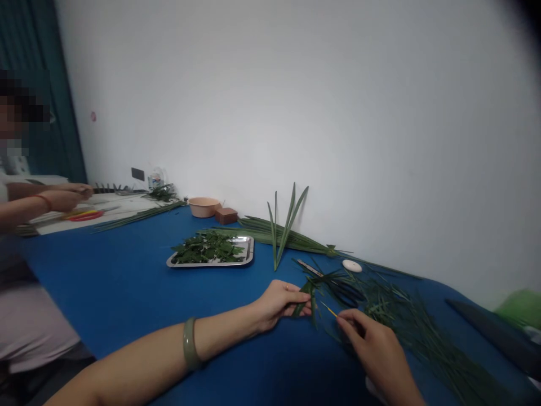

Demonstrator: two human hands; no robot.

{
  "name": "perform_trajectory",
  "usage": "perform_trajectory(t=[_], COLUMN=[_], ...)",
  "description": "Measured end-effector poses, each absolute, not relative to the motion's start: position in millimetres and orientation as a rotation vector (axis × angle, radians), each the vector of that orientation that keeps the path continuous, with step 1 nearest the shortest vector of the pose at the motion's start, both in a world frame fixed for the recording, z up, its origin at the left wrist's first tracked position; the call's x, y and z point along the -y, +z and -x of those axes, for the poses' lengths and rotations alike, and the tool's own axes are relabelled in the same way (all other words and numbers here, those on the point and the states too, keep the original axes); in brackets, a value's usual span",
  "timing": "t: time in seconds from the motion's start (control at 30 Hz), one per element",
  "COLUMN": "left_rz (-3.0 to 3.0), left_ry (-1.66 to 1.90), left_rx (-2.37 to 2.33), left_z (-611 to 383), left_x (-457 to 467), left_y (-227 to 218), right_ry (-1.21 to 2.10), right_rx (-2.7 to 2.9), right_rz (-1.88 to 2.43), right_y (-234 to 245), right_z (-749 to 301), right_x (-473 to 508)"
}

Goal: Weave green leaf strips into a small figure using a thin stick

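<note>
My left hand pinches a folded green leaf piece between thumb and fingers. Its exact form is partly hidden by the fingers. A little to the right, my right hand grips a thin yellow tool whose fine tip points at the leaf piece without clearly touching it. Just beyond both hands lie dark-handled scissors and a utility knife. A white round object rests behind the scissors. Cut leaf strips are scattered beside my right hand.
On the blue table stands a metal tray of green leaf pieces. Long leaves lie along the wall, near a brown block and a peach bowl. At far left, a co-worker's hands are over a white surface.
</note>
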State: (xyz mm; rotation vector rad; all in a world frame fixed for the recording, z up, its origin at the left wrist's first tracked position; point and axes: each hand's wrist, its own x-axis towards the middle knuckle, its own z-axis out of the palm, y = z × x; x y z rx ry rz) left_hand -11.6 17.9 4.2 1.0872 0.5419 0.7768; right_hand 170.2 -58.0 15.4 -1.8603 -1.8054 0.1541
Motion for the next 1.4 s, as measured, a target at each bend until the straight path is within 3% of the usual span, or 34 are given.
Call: perform_trajectory(t=[0.2,0.47,0.93,1.13,1.4], left_rz=[-1.061,-1.103,-1.098,-1.081,-1.12], left_ry=[0.734,0.505,0.685,0.672,0.56], left_rx=[-0.522,-0.521,-0.596,-0.618,-0.626], left_z=[14,13,11,10,5], left_x=[-18,-8,-6,-10,-7], left_y=[8,7,10,6,1], right_ry=[0.229,0.96,1.122,0.792,0.816], right_rx=[1.622,1.167,1.409,1.458,1.433], right_rz=[1.838,1.349,1.31,1.52,1.456], right_y=[26,29,34,30,21], right_z=[-184,-154,-162,-188,-138], right_x=[49,54,57,41,48])
